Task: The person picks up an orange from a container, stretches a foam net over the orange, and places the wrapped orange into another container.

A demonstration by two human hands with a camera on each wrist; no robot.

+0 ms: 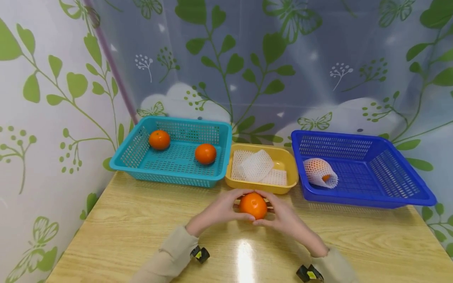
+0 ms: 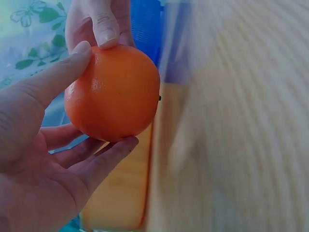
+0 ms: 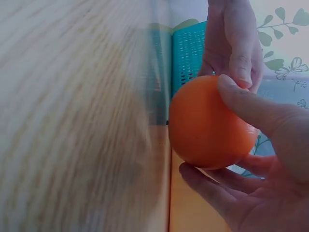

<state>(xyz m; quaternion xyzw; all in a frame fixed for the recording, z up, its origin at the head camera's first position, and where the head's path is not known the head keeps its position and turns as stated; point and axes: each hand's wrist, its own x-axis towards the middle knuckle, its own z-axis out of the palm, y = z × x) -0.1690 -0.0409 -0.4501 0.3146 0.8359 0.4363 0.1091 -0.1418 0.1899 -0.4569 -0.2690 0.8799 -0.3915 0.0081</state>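
Both hands hold one smooth, shiny orange [image 1: 253, 206] between them, in front of the yellow basket. My left hand [image 1: 223, 207] grips its left side, thumb in front and fingers curled behind. The right hand [image 1: 283, 214] has the other side in the same way. In the left wrist view the orange [image 2: 116, 94] fills the space between thumb and fingers. From the right wrist the two thumbs show close together on the orange [image 3: 207, 123]. Within the yellow basket [image 1: 231, 182] lie white foam net sleeves [image 1: 256, 165]. The head view does not show whether the orange touches the table.
At the left stands a teal basket [image 1: 170, 179] with two oranges, one at its left [image 1: 159, 140] and one at its right [image 1: 205, 153]. To the right is a dark blue basket [image 1: 371, 200] holding a net-wrapped orange [image 1: 316, 171]. All stand on a wooden table [image 1: 141, 212] before a leaf-patterned curtain.
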